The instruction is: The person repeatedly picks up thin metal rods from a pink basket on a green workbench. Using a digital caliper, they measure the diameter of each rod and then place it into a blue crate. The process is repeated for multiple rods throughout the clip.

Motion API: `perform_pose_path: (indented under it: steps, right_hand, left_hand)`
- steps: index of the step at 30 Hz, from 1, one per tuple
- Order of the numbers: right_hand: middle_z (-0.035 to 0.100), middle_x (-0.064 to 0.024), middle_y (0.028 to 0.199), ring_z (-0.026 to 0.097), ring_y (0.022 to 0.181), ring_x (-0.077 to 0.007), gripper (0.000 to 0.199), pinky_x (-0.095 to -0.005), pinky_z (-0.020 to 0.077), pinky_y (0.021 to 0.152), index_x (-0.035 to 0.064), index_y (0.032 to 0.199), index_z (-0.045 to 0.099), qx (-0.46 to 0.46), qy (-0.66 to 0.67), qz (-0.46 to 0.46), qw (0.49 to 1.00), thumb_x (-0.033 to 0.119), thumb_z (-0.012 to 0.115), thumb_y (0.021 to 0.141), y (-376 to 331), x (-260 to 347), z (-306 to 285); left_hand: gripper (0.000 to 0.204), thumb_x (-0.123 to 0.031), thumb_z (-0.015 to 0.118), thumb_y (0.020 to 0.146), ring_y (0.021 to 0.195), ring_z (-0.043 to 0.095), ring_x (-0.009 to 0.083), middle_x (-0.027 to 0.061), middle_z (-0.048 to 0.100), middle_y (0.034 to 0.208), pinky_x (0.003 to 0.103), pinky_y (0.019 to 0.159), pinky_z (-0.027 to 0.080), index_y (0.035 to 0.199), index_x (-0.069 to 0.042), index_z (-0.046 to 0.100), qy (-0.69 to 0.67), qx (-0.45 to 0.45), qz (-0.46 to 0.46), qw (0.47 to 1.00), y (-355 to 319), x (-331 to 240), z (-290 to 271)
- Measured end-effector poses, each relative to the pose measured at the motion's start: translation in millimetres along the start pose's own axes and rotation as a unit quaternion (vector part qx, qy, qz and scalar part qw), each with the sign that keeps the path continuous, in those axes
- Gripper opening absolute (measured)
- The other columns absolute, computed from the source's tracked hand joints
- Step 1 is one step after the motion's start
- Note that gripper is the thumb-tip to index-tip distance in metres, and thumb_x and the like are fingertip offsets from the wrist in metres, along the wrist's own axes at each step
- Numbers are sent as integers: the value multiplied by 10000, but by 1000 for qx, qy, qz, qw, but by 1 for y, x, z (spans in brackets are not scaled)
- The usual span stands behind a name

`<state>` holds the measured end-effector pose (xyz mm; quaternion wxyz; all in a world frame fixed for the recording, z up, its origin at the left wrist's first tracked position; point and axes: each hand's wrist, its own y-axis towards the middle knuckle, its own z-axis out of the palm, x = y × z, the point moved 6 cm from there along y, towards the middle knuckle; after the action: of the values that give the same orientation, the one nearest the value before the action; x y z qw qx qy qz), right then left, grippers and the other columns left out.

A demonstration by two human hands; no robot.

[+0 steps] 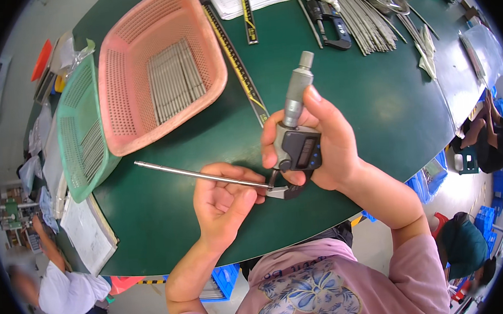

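My left hand (pixel 222 196) pinches the thin metal rod (pixel 198 174) level, feeding its end into the micrometer (pixel 297 142). My right hand (pixel 320 144) is clamped around that, thumb by the display. Both hover over the tabletop's (pixel 340 94) near edge.

Pink basket (pixel 124 127) holding rods, green basket (pixel 76 167) beside it, ruler (pixel 235 60), loose rods (pixel 364 20).

A small dark screen (pixel 307 152) sits on the grey tool (pixel 297 137) in the right hand (pixel 320 144). It is a rectangle with a black frame. Blue boxes (pixel 221 279) stand under the green table (pixel 369 104)
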<state>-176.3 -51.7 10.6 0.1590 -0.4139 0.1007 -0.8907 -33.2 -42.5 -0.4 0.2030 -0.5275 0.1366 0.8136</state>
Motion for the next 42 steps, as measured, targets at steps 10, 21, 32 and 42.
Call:
perform_pose_path:
  steps: [10,21,32,42]
  right_hand:
    - [569,-105,657,437,402,-140,670,-244,371,407,4,848,543,11,4,26,1000,577,196,863,2,-7,2]
    - [574,-116,662,428,374,-142,651,-242,366,389,-8,838,538,23,54,80,995,586,270,824,3,-12,1]
    - [571,-142,646,442,373,-144,662,-220,359,332,3,806,549,23,8,60,998,613,293,820,1,-7,2]
    - [576,-105,666,438,383,-135,621,-236,369,402,-9,863,530,38,26,60,997,536,232,878,0,-8,3]
  left_hand:
    - [210,22,578,790,744,562,145,115,560,855,260,676,482,937,-16,433,-1,-21,-22,1000,-1,9,-2]
    - [199,45,537,801,842,550,160,115,530,927,291,761,464,947,-26,421,-53,36,-27,998,-2,6,4]
    - [216,44,565,779,837,545,146,108,542,903,277,751,455,942,-15,437,-32,37,-52,997,-3,11,2]
    - [156,-14,583,799,763,543,141,94,548,839,269,694,462,893,-19,458,-37,15,-81,996,-1,11,0]
